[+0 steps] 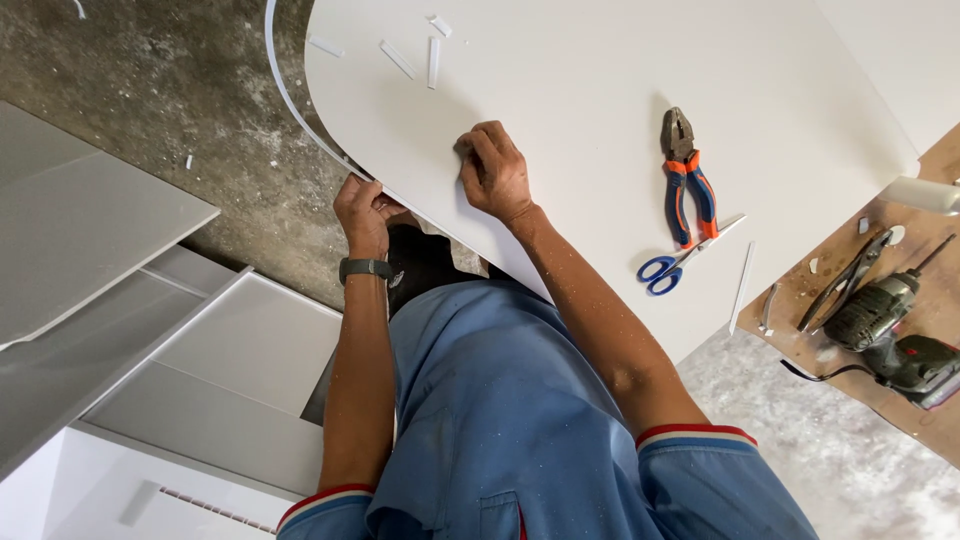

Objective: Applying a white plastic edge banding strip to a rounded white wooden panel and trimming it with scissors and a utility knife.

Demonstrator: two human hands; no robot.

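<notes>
Left hand [362,212] gripping board [600,120] edge by trim strip [290,105] — right hand [495,172] pressed flat on top; pliers [686,175] at 3 o'clock.

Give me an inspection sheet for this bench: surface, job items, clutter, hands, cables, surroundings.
Surface: white rounded panel, bare in the middle.
Job items: white edge strip curving off the panel's rim.
Clutter: pliers, scissors, strip offcuts on the panel.
Hands: left hand at the panel's edge, on the strip; right hand pressed flat on top.
Cables: black cord by the power drill.
Surroundings: concrete floor, white cabinet parts, wooden bench.
</notes>
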